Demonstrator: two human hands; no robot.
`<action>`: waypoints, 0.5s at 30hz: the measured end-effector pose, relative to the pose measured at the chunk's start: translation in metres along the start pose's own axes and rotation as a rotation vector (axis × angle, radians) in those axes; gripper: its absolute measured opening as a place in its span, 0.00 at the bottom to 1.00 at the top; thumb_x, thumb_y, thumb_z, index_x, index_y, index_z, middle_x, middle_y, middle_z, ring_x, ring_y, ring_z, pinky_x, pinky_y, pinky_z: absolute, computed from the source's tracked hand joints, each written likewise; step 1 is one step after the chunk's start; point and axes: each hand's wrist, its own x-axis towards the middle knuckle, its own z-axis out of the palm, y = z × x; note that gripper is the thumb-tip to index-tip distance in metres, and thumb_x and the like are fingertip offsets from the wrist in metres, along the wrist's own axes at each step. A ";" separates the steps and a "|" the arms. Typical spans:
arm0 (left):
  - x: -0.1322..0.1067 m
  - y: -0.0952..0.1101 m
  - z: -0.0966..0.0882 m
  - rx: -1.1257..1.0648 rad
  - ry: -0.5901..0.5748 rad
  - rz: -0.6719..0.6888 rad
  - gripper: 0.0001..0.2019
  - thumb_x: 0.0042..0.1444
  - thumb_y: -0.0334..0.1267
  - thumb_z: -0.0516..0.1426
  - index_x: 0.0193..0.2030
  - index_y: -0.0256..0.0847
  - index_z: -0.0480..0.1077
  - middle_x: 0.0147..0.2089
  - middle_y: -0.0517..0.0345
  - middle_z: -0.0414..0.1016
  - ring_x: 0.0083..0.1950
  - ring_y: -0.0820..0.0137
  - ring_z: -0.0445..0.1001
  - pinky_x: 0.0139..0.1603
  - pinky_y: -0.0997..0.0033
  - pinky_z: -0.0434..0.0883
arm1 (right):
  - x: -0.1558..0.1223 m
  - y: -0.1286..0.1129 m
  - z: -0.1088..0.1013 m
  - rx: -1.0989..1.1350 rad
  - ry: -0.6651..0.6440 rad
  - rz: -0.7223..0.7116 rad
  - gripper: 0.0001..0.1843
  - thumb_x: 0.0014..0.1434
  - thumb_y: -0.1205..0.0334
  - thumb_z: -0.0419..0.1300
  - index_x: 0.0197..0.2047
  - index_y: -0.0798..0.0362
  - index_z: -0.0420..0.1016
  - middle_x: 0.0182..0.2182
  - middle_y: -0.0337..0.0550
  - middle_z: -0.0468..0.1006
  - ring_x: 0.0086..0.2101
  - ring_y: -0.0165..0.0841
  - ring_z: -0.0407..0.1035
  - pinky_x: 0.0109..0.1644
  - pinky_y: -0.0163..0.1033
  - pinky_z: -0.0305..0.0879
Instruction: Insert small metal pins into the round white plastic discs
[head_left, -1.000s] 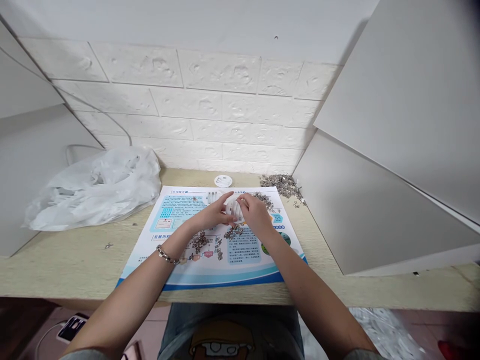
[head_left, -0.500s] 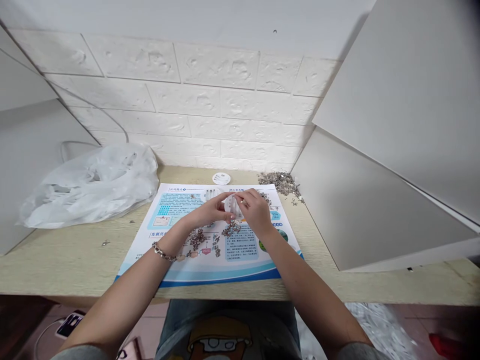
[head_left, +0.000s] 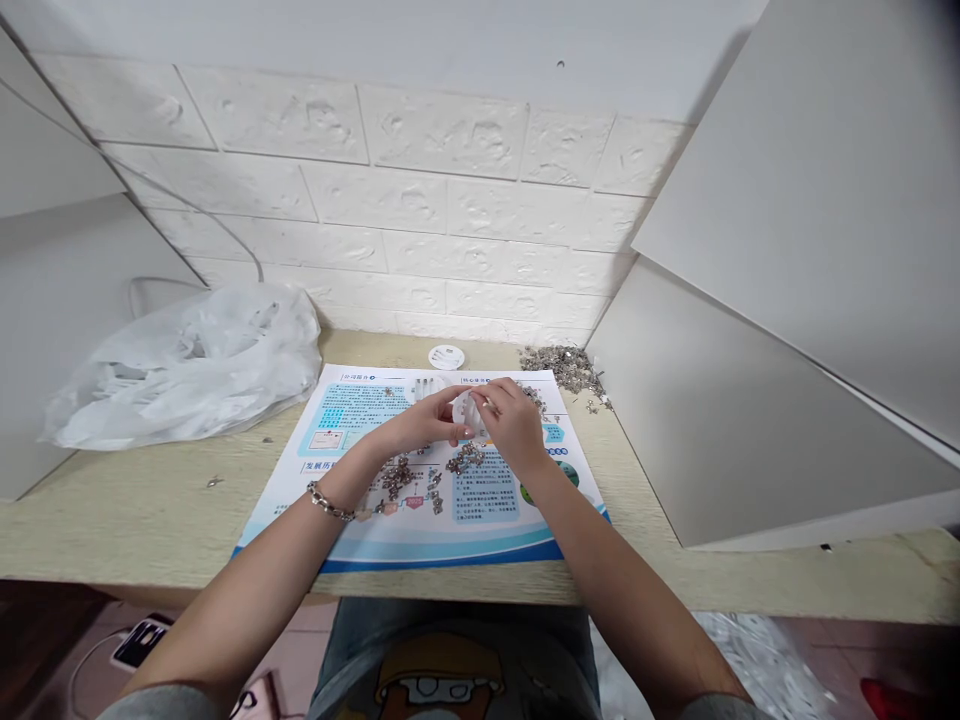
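Observation:
A white round card [head_left: 464,413] is held up over the printed sheet [head_left: 442,550] between my two hands. My left hand [head_left: 429,421] grips the card's left side, thumb below and fingers behind. At the card's right edge, my right hand [head_left: 513,420] is closed in a pinch; whatever sits between those fingertips is too small to make out. Just below my hands lie small heaps of shiny metal pieces [head_left: 396,478]. Partly behind my left hand, another white card with silvery strips [head_left: 426,387] rests on the sheet.
A further round white card [head_left: 446,357] lies near the brick-patterned wall [head_left: 420,200]. A large heap of small metal parts [head_left: 564,368] is at the back right. On the left sits a clear plastic bag of white pieces [head_left: 195,370]. Grey-white panels [head_left: 750,400] flank the table.
The view has shifted slightly. Both hands keep their places around the white card, which has turned a little; the heaps look the same.

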 end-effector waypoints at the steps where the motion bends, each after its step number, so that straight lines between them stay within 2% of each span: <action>1: 0.000 0.001 0.000 -0.004 -0.004 0.000 0.30 0.46 0.37 0.60 0.57 0.41 0.56 0.32 0.59 0.65 0.29 0.75 0.63 0.30 0.71 0.64 | 0.000 0.000 0.000 0.009 0.005 0.004 0.11 0.58 0.63 0.49 0.37 0.53 0.72 0.36 0.44 0.71 0.35 0.31 0.66 0.35 0.34 0.61; 10: 0.000 -0.002 0.000 -0.005 0.001 0.000 0.30 0.47 0.37 0.59 0.58 0.41 0.56 0.33 0.58 0.67 0.29 0.74 0.64 0.31 0.71 0.64 | 0.003 0.002 0.000 0.059 -0.020 0.041 0.11 0.58 0.63 0.49 0.36 0.53 0.72 0.36 0.45 0.71 0.34 0.31 0.66 0.36 0.35 0.61; 15: 0.001 -0.005 -0.001 0.065 0.034 -0.038 0.29 0.47 0.40 0.59 0.57 0.39 0.58 0.29 0.59 0.67 0.28 0.73 0.66 0.32 0.70 0.64 | 0.005 0.006 0.001 0.048 -0.071 0.034 0.11 0.57 0.62 0.49 0.35 0.53 0.72 0.35 0.45 0.71 0.35 0.32 0.66 0.38 0.36 0.61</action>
